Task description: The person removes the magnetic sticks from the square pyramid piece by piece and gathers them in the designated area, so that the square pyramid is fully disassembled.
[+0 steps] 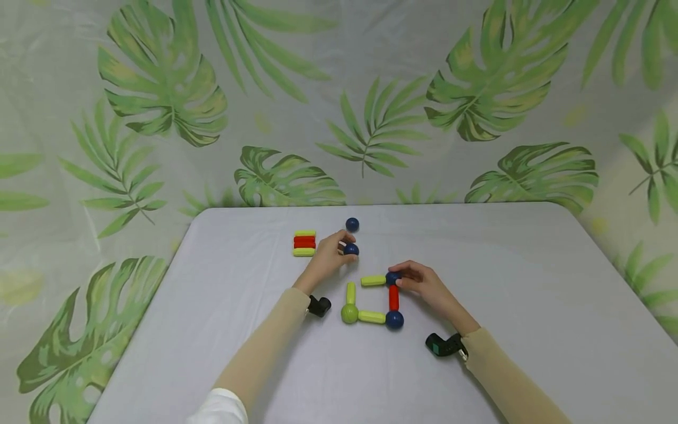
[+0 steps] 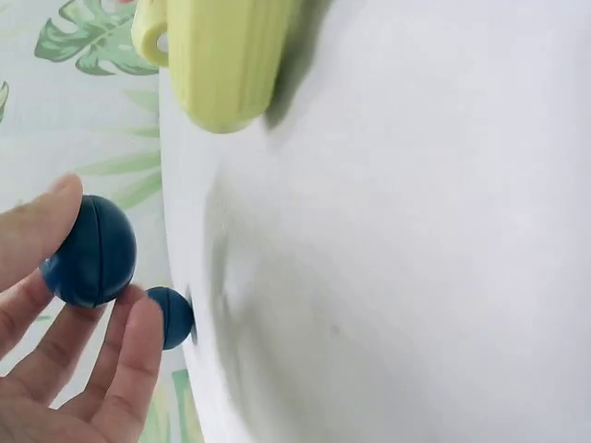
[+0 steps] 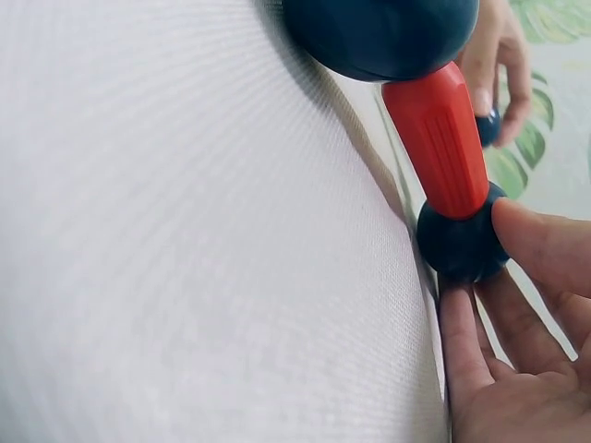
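Holds a blue ball (image 1: pixel 351 250) in the left hand (image 1: pixel 329 250), above the table (image 1: pixel 503 247). Pinches another ball (image 1: pixel 391 278) with the right hand (image 1: pixel 426 287), on the stick shape (image 1: pixel 394 298). Has three corners made; seems to need one more ball.

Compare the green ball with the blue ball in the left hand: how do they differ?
Colour: the green ball is yellowish green; the blue ball is dark blue.
Joining: the green ball meets two yellow-green rods; the blue ball touches no rod.
Handling: no hand touches the green ball; the left hand holds the blue ball.
Shared: both are round.
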`<state>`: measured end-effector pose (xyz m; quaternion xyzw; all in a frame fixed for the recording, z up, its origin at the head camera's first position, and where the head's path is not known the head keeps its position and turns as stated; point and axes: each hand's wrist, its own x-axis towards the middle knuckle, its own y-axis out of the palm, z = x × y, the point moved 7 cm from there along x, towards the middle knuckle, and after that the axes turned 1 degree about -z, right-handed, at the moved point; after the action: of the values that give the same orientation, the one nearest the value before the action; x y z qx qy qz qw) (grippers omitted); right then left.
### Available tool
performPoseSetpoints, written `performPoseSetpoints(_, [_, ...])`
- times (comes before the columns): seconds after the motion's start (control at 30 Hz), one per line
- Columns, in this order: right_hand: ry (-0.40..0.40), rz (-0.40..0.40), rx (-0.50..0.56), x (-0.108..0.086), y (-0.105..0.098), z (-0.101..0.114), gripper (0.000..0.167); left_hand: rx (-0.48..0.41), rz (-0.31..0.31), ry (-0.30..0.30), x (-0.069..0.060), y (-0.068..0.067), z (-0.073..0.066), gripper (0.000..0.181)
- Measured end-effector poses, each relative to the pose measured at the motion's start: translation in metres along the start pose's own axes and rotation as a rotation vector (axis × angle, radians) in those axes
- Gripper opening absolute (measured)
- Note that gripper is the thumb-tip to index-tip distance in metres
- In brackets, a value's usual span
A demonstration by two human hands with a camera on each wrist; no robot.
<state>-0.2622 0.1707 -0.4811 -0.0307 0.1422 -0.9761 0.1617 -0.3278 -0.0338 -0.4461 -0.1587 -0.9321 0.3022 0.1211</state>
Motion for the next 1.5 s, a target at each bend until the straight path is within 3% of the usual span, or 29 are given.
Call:
performPoseSetpoints(0.1, [-0.005, 0.002, -0.003, 0.000, 0.001, -0.001, 0.032, -0.008, -0.032, -0.041, 0.012, 0.001, 0.004, 0.033])
performPoseSetpoints(0.3, [-0.005, 0.013, 0.009, 0.002, 0.004, 0.000, 0.031, 0.006, -0.054, -0.057, 0.032, 0.004, 0.010, 0.029])
performPoseSetpoints(0.5, [0.004, 0.019, 0.003, 0.002, 0.005, -0.002, 0.032, 0.132, -0.073, -0.049, 0.043, 0.005, 0.011, 0.029])
performPoseSetpoints(0.77, [0.004, 0.019, 0.012, 0.003, 0.005, -0.002, 0.031, 0.221, -0.046, -0.054, 0.046, 0.006, 0.010, 0.029])
performPoseSetpoints(0.97, [0.003, 0.014, 0.001, 0.002, 0.005, -0.001, 0.030, 0.212, -0.019, -0.041, 0.042, 0.004, 0.008, 0.034])
performPoseSetpoints(1.17, [0.008, 0.007, -0.002, 0.003, 0.005, -0.002, 0.031, 0.187, -0.050, 0.010, 0.031, -0.004, 0.002, 0.035])
performPoseSetpoints(1.23, [0.008, 0.007, -0.004, 0.003, 0.004, -0.002, 0.031, 0.139, -0.004, 0.053, 0.026, -0.001, -0.002, 0.030])
performPoseSetpoints(1.3, [0.007, 0.008, -0.007, 0.003, 0.003, -0.003, 0.031, 0.076, 0.117, 0.084, 0.018, 0.007, -0.006, 0.027])
performPoseSetpoints(1.4, [0.005, 0.004, -0.016, 0.002, 0.001, -0.003, 0.031, 0.002, 0.345, 0.095, 0.002, 0.025, -0.012, 0.027])
performPoseSetpoints(1.5, [0.000, -0.001, -0.021, 0.002, 0.000, -0.003, 0.032, 0.000, 0.472, 0.080, -0.010, 0.039, -0.017, 0.029])
